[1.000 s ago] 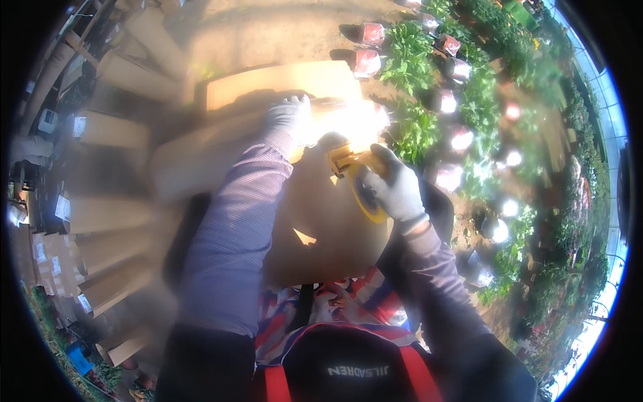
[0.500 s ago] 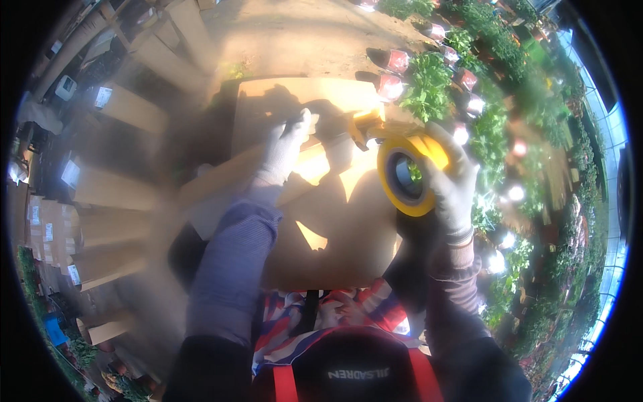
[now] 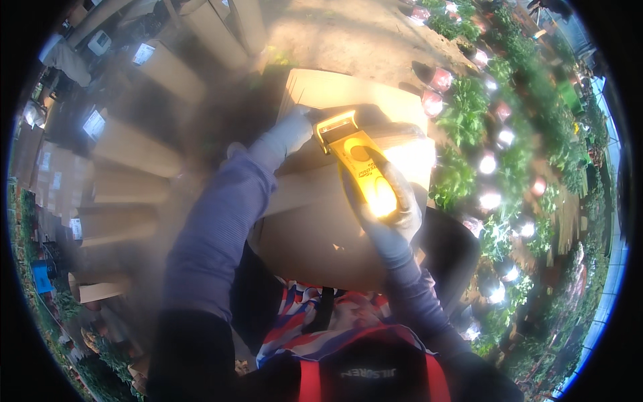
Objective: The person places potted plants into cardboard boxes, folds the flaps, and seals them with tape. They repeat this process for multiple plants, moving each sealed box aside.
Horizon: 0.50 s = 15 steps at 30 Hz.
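A brown cardboard box (image 3: 321, 244) sits in front of me above my lap, its far flap (image 3: 341, 90) raised and sunlit. My right hand (image 3: 402, 211), in a pale glove, is closed around a yellow tape dispenser (image 3: 365, 174). The dispenser's toothed head points away and to the left, over the box. My left hand (image 3: 291, 134), gloved too, grips the box at its left side by the raised flap. Its fingertips are partly hidden and blurred, close to the dispenser's head.
On the left stand several folded cardboard pieces (image 3: 134, 144) with white labels. Potted green plants (image 3: 465, 120) in reddish wrapped pots line the right side. Bare sandy ground (image 3: 328, 33) lies beyond the box. A blue object (image 3: 41, 276) is at the far left.
My right hand has swung the tape dispenser left and turned it, so its side faces differently. My left hand has come to the box's left edge, its fingers no longer stretched up. The view has shifted.
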Tool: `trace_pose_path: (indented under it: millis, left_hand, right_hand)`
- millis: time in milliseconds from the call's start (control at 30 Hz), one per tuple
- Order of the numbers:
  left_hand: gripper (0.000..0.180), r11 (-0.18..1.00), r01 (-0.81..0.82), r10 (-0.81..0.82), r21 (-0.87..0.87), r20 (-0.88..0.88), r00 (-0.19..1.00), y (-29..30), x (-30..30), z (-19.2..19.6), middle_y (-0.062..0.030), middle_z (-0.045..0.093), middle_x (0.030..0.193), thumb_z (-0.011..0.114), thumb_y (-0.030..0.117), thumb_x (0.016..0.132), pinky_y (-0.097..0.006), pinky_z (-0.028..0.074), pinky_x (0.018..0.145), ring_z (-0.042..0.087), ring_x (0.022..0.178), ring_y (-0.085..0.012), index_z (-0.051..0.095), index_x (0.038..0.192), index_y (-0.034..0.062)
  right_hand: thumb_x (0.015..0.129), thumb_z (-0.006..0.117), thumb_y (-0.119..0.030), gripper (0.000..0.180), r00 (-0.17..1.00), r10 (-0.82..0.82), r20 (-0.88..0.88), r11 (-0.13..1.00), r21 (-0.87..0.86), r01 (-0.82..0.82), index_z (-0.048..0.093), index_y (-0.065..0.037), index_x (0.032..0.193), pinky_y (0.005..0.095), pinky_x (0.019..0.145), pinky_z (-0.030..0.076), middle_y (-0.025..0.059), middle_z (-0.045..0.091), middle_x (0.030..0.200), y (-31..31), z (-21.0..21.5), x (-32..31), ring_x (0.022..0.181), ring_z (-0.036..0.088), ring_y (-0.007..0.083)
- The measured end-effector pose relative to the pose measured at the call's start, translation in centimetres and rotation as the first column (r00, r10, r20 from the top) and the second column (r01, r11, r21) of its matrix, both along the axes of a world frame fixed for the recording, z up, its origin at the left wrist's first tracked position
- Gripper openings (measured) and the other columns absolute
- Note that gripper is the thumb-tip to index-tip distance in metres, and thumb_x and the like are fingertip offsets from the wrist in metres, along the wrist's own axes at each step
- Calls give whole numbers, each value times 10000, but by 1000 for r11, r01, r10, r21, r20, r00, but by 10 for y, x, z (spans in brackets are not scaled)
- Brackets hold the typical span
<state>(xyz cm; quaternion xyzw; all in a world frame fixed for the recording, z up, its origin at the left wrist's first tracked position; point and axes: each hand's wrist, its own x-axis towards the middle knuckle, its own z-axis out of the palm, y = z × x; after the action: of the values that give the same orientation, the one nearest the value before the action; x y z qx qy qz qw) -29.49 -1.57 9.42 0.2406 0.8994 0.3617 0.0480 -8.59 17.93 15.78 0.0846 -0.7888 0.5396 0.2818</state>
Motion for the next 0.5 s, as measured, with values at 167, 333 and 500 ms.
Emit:
trace_pose_path:
  millis: [167, 333, 500]
  left_hand:
    - [436, 925, -177, 144, -337, -119, 982, 13, -34, -13, -150, 718, 817, 580, 492, 953, -413, 550, 736, 701, 786, -311, 756, 915, 95]
    - [630, 750, -138, 163, -647, -22, 986, 12, -3, -30, -180, 568, 1390, 594, 426, 953, -449, 503, 959, 613, 1174, -337, 435, 1473, 107]
    - [1012, 983, 50, -124, 178, 432, 894, -14, 65, 21, -170, 359, 1578, 765, 530, 773, -490, 390, 1091, 292, 1478, -312, 304, 1549, 73]
  right_hand:
    - [771, 824, 35, 582, 972, -143, 184, 954, 288, 85, 563, 6, 1290, 351, 890, 546, 199, 667, 1177, -2, -3, 48, 1033, 681, 249]
    - [776, 828, -2, 550, 960, -148, 238, 951, 302, 71, 569, 10, 1261, 363, 820, 548, 199, 670, 1078, 4, -30, 82, 939, 685, 280]
    - [770, 824, -1, 524, 960, -133, 249, 958, 279, 60, 593, 15, 1240, 370, 802, 557, 204, 675, 1083, 11, -43, 78, 931, 694, 290]
